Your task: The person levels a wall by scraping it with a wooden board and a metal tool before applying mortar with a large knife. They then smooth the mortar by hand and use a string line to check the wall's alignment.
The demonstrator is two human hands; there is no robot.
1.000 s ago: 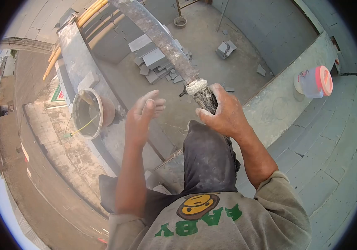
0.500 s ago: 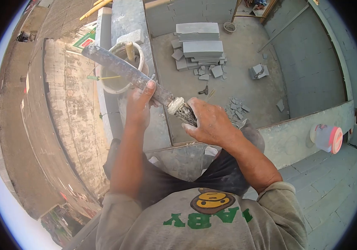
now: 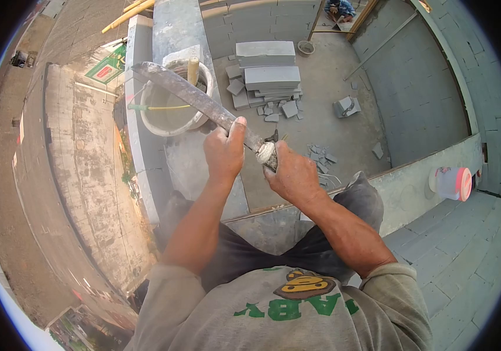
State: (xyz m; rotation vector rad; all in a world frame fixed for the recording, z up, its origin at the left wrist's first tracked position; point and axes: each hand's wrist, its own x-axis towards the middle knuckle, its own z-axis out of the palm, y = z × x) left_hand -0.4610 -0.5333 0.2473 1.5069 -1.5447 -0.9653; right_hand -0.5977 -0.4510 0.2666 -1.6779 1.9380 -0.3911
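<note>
A machete (image 3: 187, 92) with a long, stained blade lies slantwise across my view, its tip up to the left, overlapping the bucket. My right hand (image 3: 295, 174) is closed round its dark handle, and a pale wrapping (image 3: 265, 153) shows where handle and blade meet. My left hand (image 3: 225, 151) pinches the blade near that end, thumb on top. Behind the blade, on the wall top, stands a mortar-smeared bucket (image 3: 171, 124). A wooden handle (image 3: 193, 70) sticks up from it, and a green-handled tool with a yellow shaft (image 3: 138, 107) lies across it.
Below, grey blocks (image 3: 272, 77) are stacked on the floor, with broken pieces (image 3: 289, 109) around them. A clear tub with a pink lid (image 3: 454, 183) stands on the right wall ledge (image 3: 399, 196). Another person (image 3: 339, 9) crouches beyond the doorway. To the left the wall drops off.
Both hands and the machete have shifted to the right. The blade now crosses the bucket a little further right, and the view has turned slightly.
</note>
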